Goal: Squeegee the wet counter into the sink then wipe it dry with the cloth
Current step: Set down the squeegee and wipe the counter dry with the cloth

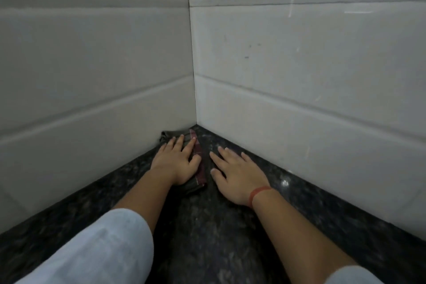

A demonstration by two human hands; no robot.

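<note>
Far-left side is taken up by the left tiled wall (92,53), white, with horizontal grout lines. A light sleeve (99,249) is seen at near left, with the bare forearm extended toward the far corner.

Left hand (176,159) is laid palm-down on the cloth (200,174). Fingers are straight and slightly spread, nothing is gripped, and the cloth is pressed flat under palm and fingers.

The cloth is dark grey-green with a red checked band. It is bunched up on the counter (207,237), pushed against the base of the left wall, just short of the corner where both walls meet. Its near end sticks out below the heel of the hand.

The counter is dark speckled stone.

Right hand (237,175) is placed just right of the cloth, flat on the bare stone. Fingers are extended and fanned, and nothing is held. Whether the thumb touches the cloth edge cannot be told. A red thread band (258,191) is worn at the wrist.

A small bright glint (284,182) is seen on the stone right of that hand, near the right tiled wall (299,64). A second sleeve edge (355,276) is cut off at near right.
</note>
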